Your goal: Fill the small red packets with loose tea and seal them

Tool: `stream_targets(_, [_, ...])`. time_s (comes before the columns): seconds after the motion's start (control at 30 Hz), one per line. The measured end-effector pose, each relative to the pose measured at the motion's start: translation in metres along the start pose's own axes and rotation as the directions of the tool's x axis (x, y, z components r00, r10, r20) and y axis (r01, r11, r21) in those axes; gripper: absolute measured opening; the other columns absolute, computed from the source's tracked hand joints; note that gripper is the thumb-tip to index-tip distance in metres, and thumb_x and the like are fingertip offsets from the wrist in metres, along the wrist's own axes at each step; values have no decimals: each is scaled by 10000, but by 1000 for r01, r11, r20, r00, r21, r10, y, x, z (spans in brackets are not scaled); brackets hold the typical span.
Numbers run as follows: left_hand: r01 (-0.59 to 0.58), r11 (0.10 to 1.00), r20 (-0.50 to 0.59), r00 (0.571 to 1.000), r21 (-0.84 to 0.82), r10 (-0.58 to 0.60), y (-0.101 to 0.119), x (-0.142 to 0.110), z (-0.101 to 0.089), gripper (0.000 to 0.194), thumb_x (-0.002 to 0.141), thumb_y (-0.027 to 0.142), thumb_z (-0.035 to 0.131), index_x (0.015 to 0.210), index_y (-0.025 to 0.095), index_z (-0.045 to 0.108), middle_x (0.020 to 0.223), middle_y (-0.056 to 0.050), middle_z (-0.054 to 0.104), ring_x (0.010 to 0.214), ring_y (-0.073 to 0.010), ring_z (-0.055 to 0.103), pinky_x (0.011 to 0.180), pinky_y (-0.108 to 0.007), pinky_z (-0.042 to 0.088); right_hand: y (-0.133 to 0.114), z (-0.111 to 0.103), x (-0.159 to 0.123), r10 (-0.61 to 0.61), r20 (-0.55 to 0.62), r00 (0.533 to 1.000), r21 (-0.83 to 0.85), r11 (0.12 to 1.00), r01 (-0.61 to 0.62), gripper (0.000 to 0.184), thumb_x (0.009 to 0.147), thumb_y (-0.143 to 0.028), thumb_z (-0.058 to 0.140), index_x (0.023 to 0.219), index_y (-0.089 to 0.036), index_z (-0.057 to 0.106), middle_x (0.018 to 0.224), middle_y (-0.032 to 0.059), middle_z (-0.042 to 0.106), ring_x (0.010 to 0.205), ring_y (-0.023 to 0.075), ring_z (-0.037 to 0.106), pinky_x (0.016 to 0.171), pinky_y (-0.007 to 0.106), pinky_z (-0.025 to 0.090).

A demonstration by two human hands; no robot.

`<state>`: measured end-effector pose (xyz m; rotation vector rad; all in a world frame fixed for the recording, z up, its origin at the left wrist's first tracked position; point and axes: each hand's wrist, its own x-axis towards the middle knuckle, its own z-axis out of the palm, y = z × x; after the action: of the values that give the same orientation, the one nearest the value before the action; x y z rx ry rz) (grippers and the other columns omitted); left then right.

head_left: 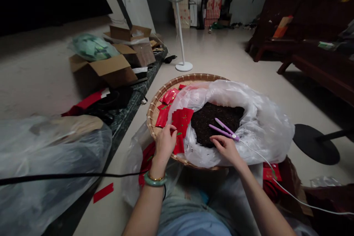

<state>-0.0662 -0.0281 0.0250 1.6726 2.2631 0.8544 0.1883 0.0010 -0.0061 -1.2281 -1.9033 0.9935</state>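
My left hand [166, 141] is closed at the left edge of a fanned stack of red packets [183, 118], its fingertips on a packet. Over the near edge of a dark, crumbly heap [206, 118], my right hand [226, 148] has its thumb and fingers drawn together; whatever lies between them is too small to make out. A purple hair straightener [222, 129] rests on the heap and bag rim just beyond it, its arms apart. The heap sits inside a rolled-down clear plastic bag [265, 125] on a round woven bamboo tray [151, 112].
More red packets [168, 96] lie on the tray's left side. A white cord [290, 195] runs right from the straightener. A black cable [69, 177] crosses at left. Cardboard boxes [110, 68], a standing fan [179, 33] and a round black base [315, 147] stand around.
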Motion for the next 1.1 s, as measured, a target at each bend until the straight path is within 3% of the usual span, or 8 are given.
stream_targets(0.2, [-114, 993, -6, 993, 44, 114, 33, -5, -13, 206, 843, 141, 495, 994, 153, 635, 978, -110, 670, 944, -248, 613, 852, -370, 459, -6, 4, -2, 22, 10, 1000, 47, 999, -22, 271, 860, -342, 503, 949, -184, 705, 935, 84, 730, 818, 219, 683, 723, 323, 540])
stream_targets(0.33, [-180, 975, -1, 983, 129, 181, 59, -9, -13, 265, 878, 153, 457, 1065, 168, 644, 948, -105, 654, 921, -251, 605, 805, -359, 466, -18, 13, -8, 20, 18, 1000, 105, 994, -22, 281, 869, -362, 508, 957, -182, 705, 941, 82, 729, 850, 221, 683, 756, 330, 536])
stream_targets(0.5, [-260, 963, -37, 964, 67, 263, 81, -12, -9, 261, 887, 156, 466, 1088, 164, 633, 930, -93, 640, 886, -231, 606, 779, -334, 469, -30, 23, -13, 35, 35, 999, 182, 982, -41, 317, 863, -348, 534, 1137, -216, 624, 1041, 75, 705, 933, 220, 668, 777, 331, 538])
stream_targets(0.7, [-351, 915, -236, 923, -197, 303, 89, -13, -1, 219, 867, 91, 484, 1039, 158, 602, 942, -77, 632, 893, -187, 605, 799, -296, 476, -21, 31, -6, 113, 30, 993, 363, 925, -116, 404, 811, -380, 590, 1173, -199, 575, 959, 74, 700, 848, 198, 669, 784, 342, 540])
stream_targets(0.8, [-353, 900, -309, 912, -258, 269, 90, -14, 2, 202, 854, 74, 495, 1017, 153, 585, 956, -80, 628, 908, -187, 599, 799, -299, 481, -16, 31, -1, 196, -21, 980, 499, 852, -159, 470, 756, -405, 636, 1170, -192, 569, 898, 56, 679, 766, 181, 657, 667, 306, 553])
stream_targets(0.97, [-361, 894, -343, 902, -264, 262, 93, -15, 4, 205, 842, 60, 498, 1010, 152, 572, 951, -83, 620, 905, -191, 599, 795, -308, 485, -20, 24, 4, 273, -76, 959, 626, 762, -167, 537, 662, -357, 726, 1152, -184, 592, 693, -13, 630, 592, 134, 586, 571, 271, 519])
stream_targets(1.1, [-360, 896, -339, 903, -261, 265, 94, -13, 4, 241, 840, 60, 494, 1050, 151, 572, 961, -86, 616, 909, -188, 606, 804, -304, 486, -26, 19, 2, 320, -164, 933, 685, 717, -126, 504, 641, -298, 749, 1117, -193, 619, 676, -33, 620, 539, 103, 538, 540, 249, 487])
